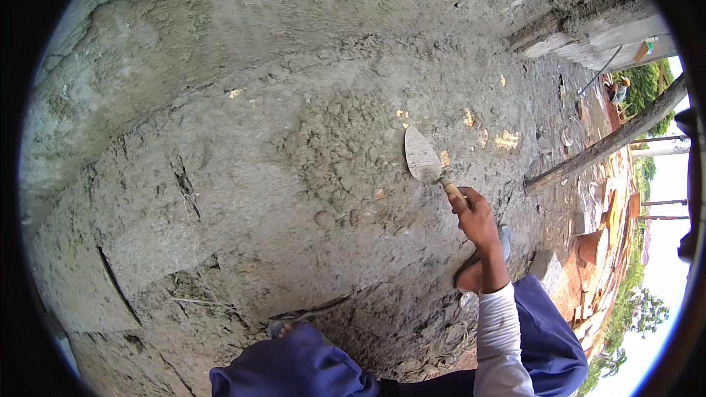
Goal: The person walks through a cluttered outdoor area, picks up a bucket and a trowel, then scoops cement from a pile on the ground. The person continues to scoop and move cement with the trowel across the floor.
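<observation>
My right hand (475,219) grips the wooden handle of a pointed masonry trowel (422,155). The metal blade is smeared grey and points up and left, over or against the mortar-covered surface; I cannot tell whether it touches. Left of the blade spreads a rough, lumpy patch of grey mortar (347,160), with smoother mortar around it. Small yellowish fragments (507,140) are scattered close to the trowel. My left hand is out of view. My knees, in blue trousers (298,366), are bent at the bottom.
A rough plastered wall (165,38) rises along the top. On the right, a slanting wooden pole (606,138) stands near a grey block (545,269) and a reddish-brown bucket-shaped container (593,246). Thin wire (190,204) sticks up at left. Another person (620,91) is far off.
</observation>
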Action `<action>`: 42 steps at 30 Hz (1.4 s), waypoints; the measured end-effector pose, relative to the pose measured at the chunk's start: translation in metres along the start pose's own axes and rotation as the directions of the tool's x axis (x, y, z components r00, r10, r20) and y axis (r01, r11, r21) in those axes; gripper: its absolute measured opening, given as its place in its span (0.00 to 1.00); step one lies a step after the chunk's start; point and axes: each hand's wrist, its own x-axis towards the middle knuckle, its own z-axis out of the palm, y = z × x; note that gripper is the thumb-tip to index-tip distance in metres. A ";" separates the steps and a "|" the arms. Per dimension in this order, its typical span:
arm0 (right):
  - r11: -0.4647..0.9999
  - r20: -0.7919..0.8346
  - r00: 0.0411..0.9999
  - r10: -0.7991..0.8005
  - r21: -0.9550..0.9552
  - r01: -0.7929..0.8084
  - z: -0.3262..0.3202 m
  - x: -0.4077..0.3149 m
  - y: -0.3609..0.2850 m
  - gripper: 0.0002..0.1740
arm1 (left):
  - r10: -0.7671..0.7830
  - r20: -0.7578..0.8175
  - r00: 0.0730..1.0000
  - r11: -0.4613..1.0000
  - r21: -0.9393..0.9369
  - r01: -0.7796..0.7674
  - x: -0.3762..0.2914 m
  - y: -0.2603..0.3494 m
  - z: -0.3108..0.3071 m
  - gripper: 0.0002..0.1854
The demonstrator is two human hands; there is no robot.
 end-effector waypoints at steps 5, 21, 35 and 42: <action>0.973 -0.075 0.984 -0.163 -0.180 0.148 0.007 0.019 -0.017 0.22 | 0.010 0.004 1.000 1.000 -0.019 -0.010 0.006 0.006 -0.001 0.26; 0.968 -0.040 0.983 -0.177 -0.186 0.167 0.008 0.015 -0.011 0.20 | 0.008 0.030 1.000 0.998 -0.063 -0.006 0.011 0.015 -0.001 0.27; 0.914 -0.126 0.932 -0.340 -0.279 0.295 0.030 0.114 -0.052 0.24 | 0.054 0.038 0.998 0.989 -0.137 -0.048 0.004 -0.005 -0.001 0.28; 0.910 -0.263 0.878 -0.400 -0.229 0.346 0.080 0.163 -0.099 0.27 | 0.073 0.044 0.996 0.993 -0.099 -0.068 -0.004 -0.005 0.001 0.28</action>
